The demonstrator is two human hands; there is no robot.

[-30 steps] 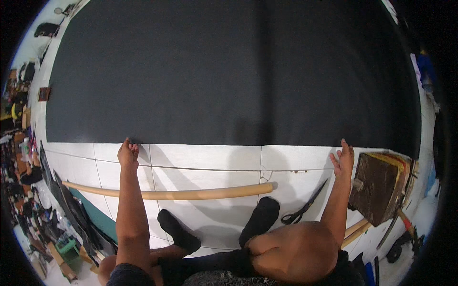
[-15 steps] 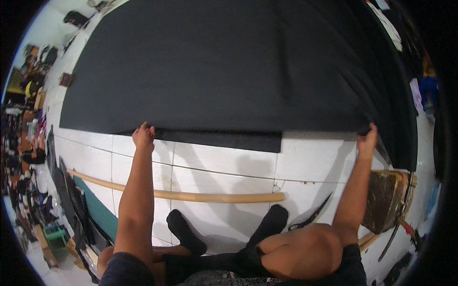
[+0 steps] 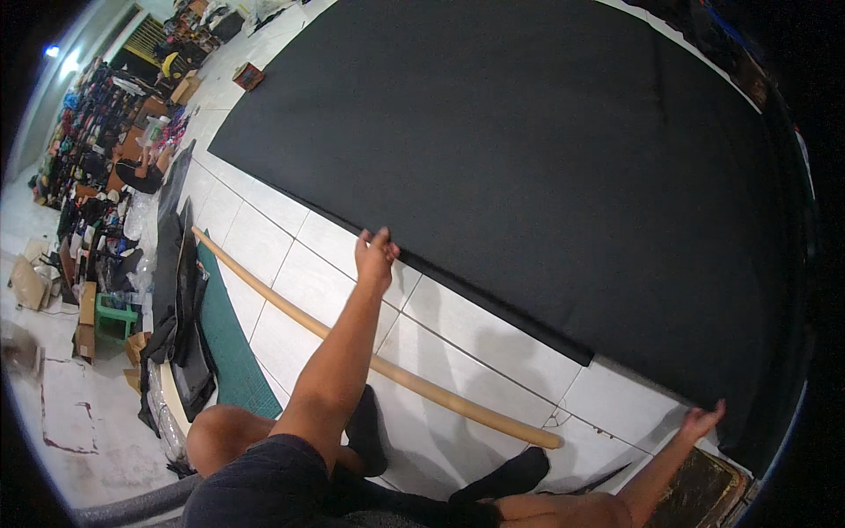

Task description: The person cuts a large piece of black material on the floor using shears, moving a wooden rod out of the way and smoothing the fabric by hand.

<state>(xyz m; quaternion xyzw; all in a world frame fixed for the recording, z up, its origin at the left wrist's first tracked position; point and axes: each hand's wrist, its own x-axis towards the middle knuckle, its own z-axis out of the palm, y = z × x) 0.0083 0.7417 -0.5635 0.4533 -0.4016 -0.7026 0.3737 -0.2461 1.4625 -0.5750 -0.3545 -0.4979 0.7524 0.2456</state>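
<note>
A large sheet of black fabric (image 3: 493, 150) lies spread over the white tiled floor, with a darker layer showing under its near edge. My left hand (image 3: 377, 261) is at the middle of that edge, its fingers apart and touching or just beside the cloth. Farther right, my right hand (image 3: 701, 421) has its fingers closed on the edge near the sheet's right corner; its fingertips are partly hidden. Between my feet and the sheet lies a long tan tube or pole (image 3: 440, 396).
A green cutting mat (image 3: 224, 339) and dark folded material (image 3: 183, 299) lie to the left. A brown worn block or board (image 3: 700, 493) sits below my right hand. Far left are a green stool (image 3: 114, 315), cardboard and piled goods, with a person (image 3: 141, 172) nearby. A small box (image 3: 248, 77) touches the sheet's far-left edge.
My view has turned, so the sheet's edge now slants down to the right. The left hand's fingers have loosened from the edge. The fabric's right part lies flatter, with fewer folds.
</note>
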